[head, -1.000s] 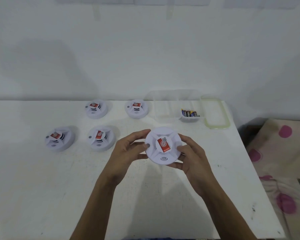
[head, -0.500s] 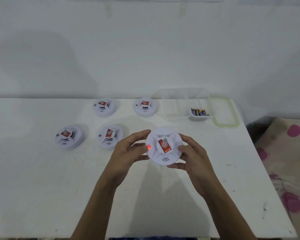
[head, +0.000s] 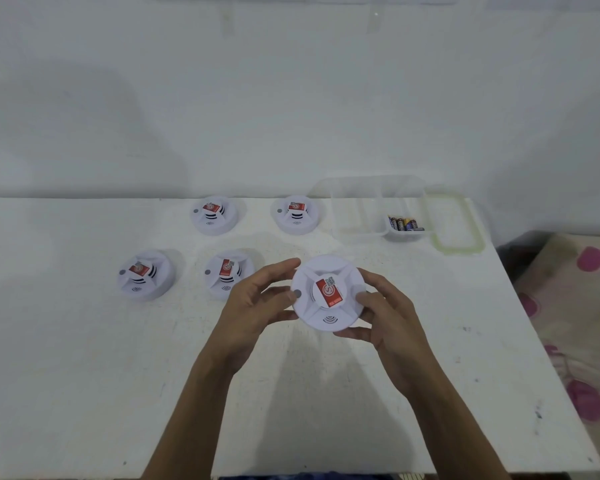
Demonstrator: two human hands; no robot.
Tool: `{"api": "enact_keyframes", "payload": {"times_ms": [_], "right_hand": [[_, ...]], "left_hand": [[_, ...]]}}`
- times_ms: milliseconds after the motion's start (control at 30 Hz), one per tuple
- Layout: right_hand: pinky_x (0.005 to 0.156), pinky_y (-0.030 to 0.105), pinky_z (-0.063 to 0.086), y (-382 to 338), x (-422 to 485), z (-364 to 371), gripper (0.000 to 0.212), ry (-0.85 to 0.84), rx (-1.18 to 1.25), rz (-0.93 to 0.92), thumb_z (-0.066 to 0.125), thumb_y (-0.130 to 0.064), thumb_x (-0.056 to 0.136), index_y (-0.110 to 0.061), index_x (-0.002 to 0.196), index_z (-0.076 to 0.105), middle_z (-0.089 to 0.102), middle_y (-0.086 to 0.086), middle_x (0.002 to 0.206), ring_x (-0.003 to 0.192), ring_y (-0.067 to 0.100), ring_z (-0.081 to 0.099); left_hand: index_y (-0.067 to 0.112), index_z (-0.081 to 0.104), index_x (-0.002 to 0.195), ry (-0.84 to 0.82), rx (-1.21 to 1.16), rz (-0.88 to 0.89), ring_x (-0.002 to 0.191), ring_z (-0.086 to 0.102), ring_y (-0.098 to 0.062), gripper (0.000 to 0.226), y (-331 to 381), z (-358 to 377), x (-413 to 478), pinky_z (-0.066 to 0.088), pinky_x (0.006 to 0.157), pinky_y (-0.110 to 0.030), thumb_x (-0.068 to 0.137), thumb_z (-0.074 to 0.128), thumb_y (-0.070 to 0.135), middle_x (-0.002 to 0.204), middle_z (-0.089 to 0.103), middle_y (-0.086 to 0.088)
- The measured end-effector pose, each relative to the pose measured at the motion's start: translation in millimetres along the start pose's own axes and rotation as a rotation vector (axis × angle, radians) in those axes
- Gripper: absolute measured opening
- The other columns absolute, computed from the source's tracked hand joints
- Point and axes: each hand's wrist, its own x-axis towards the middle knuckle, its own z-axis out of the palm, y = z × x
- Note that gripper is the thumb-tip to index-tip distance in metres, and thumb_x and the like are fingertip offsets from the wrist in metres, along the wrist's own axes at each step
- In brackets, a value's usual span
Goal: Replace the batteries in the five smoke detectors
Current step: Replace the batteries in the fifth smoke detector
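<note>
The left hand [head: 253, 303] grasps the left rim of a white smoke detector [head: 328, 292], thumb and fingertips curled against its edge, while the right hand [head: 383, 318] grasps the opposite rim, thumb lying on the front face and fingers wrapped underneath. The detector is held above the desk [head: 84, 358], roughly over its middle and a little toward the right edge, its face with the red label turned up to the camera.

Four more smoke detectors lie flat on the desk. Two sit near the back edge: the back left detector [head: 212, 215] and the back right detector [head: 297, 214]. Two sit nearer the middle: the far left detector [head: 144, 274] and the middle detector [head: 226, 273], the latter just beside the left hand's knuckles.

Toward the back right corner stands a clear plastic container [head: 368, 209], with several batteries [head: 405, 223] lying in its front right compartment. Its green-rimmed lid [head: 458, 220] lies flat just to the right of it, close to the desk's right edge.
</note>
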Motion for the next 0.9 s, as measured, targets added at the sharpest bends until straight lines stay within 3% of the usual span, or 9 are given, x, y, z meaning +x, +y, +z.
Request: {"api": "enact_keyframes", "payload": {"times_ms": [900], "right_hand": [[0.074,0.044,0.059,1.7,-1.3,5.3,0.028,0.001,-0.016,0.004,0.047,-0.011,0.098,-0.019,0.12,0.061,0.07,0.003,0.11,0.097,0.025,0.069]], "left_hand": [[0.028,0.062,0.117,0.01,-0.009,0.002,0.102,0.067,-0.016,0.038,-0.1,-4.0,-4.0,0.056,0.074,-0.03,0.079,0.065,0.025,0.113,0.068,0.009]]}}
